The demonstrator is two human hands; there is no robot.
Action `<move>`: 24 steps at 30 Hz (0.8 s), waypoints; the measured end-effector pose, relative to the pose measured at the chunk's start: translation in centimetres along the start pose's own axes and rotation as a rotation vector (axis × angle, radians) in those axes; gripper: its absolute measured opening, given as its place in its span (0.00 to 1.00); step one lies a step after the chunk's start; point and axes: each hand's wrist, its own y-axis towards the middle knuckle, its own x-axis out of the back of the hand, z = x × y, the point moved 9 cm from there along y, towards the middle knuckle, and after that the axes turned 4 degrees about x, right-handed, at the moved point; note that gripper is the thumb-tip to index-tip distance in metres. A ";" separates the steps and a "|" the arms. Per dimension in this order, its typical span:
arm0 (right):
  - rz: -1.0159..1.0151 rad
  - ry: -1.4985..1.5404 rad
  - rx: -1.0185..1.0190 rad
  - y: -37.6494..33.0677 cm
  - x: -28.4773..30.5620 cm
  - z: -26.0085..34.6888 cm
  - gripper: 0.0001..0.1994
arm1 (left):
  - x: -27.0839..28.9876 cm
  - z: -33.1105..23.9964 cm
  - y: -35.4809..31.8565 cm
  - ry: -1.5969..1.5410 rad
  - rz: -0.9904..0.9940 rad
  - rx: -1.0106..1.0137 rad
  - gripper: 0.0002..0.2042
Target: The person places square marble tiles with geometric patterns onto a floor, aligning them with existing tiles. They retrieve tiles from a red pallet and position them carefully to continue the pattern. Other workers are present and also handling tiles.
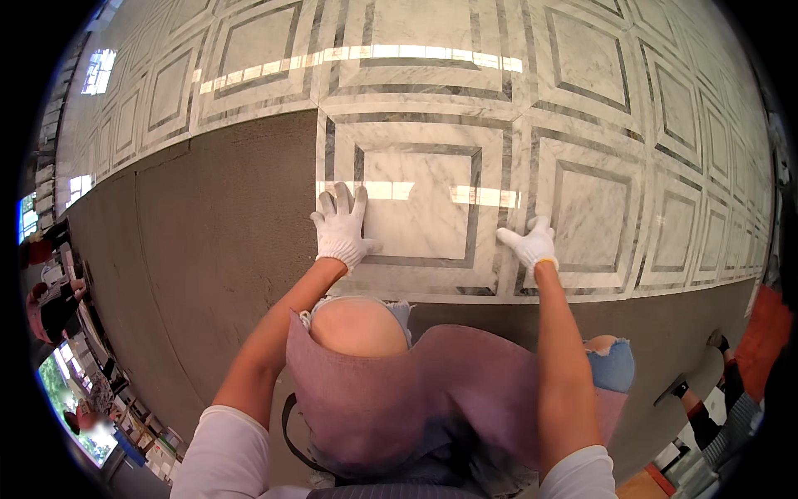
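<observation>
My left hand [342, 226], in a white knit glove, lies open with fingers spread on the left edge of a square marble tile [418, 208] with grey inlaid frames. My right hand [533, 243], gloved the same way, rests near the seam between that tile and the marble tile to its right [594, 212]. Its thumb points left across the seam; the other fingers point away from me and look foreshortened. Neither hand holds anything. A mauve apron [449, 391] covers my lap, and one bare knee [356, 326] shows close to the tile's near edge.
Rough grey mortar floor [216, 216] stretches left of the tile and along its near side. Laid, shiny patterned tiles [416, 33] run far and right. At the right, another person's legs and a dark flat tool [670, 389] show. More people [60, 312] and clutter line the left rim.
</observation>
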 end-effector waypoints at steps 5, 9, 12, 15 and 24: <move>-0.022 -0.056 -0.035 -0.7 -1.3 1.9 0.34 | -0.3 -0.1 0.5 0.067 0.074 0.038 0.54; -0.049 -0.049 -0.010 -0.3 -1.0 1.6 0.35 | 0.0 -0.5 1.0 0.075 0.024 0.027 0.54; -0.039 -0.027 -0.029 -0.3 -0.9 1.8 0.34 | -0.2 -0.8 1.4 0.086 0.034 0.036 0.55; -0.040 -0.028 -0.032 -0.1 -0.8 1.8 0.34 | -0.3 -0.8 2.1 0.077 0.065 0.064 0.56; -0.024 -0.032 -0.052 0.2 -0.4 2.3 0.35 | -1.4 -0.9 3.0 0.176 0.265 0.136 0.58</move>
